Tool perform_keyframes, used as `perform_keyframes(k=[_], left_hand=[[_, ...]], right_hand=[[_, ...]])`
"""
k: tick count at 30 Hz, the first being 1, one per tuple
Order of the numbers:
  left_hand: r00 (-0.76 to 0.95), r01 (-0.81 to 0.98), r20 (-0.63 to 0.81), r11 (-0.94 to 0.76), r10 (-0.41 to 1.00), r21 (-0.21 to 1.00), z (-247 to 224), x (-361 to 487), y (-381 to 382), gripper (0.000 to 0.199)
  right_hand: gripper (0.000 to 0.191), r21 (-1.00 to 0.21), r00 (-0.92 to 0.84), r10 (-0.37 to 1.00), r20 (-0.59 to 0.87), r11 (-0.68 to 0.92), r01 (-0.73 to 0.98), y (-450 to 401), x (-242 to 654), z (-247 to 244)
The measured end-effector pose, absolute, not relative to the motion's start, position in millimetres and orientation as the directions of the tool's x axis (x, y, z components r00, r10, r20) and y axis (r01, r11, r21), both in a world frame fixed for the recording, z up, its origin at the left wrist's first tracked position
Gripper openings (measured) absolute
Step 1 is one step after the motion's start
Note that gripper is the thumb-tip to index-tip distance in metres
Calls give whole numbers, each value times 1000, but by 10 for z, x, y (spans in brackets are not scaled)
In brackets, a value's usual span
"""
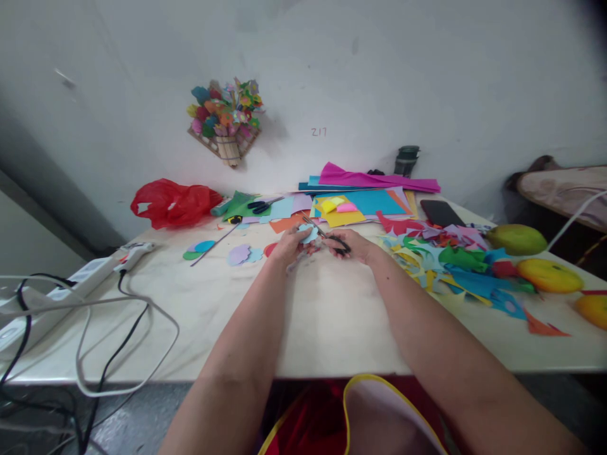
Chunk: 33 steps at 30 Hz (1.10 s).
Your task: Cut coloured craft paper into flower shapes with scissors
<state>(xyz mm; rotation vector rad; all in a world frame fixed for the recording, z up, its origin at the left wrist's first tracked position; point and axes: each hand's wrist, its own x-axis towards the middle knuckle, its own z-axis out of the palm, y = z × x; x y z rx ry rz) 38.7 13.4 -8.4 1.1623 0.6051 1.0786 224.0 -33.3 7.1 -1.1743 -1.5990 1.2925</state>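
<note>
Between the thumb and fingers of my left hand (290, 245) is a small light-blue paper piece (309, 233). My right hand (353, 245) is closed round the black handles of a pair of scissors (340, 247). The scissor blades point up and left, close to the paper; whether they touch it I cannot tell. Left of my hands lie lilac scalloped paper cutouts (238, 254) with a light-blue one (255, 254) beside them. A red paper cutout (270, 249) is partly hidden by my left hand.
Coloured paper sheets (379, 202) and a second pair of scissors (265, 205) lie at the back. Paper scraps (441, 265), a phone (442, 213) and mangoes (550, 275) are on the right. A red plastic bag (177, 201), power strip (71, 294) and looping cables (161, 303) occupy the left.
</note>
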Motion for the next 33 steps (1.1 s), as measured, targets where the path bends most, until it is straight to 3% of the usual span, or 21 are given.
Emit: perform_keyframes(k=[10, 21, 33], left_hand=[[395, -310, 83, 48, 915, 949, -28, 397, 70, 36], [341, -293, 194, -93, 920, 952, -91, 386, 127, 35], [352, -306, 205, -94, 913, 947, -122, 381, 142, 34]], right_hand=[[24, -969, -306, 951, 44, 115, 220, -283, 2261, -6], [30, -977, -317, 945, 78, 136, 165, -280, 2257, 1], [31, -977, -323, 944, 69, 129, 168, -290, 2266, 13]])
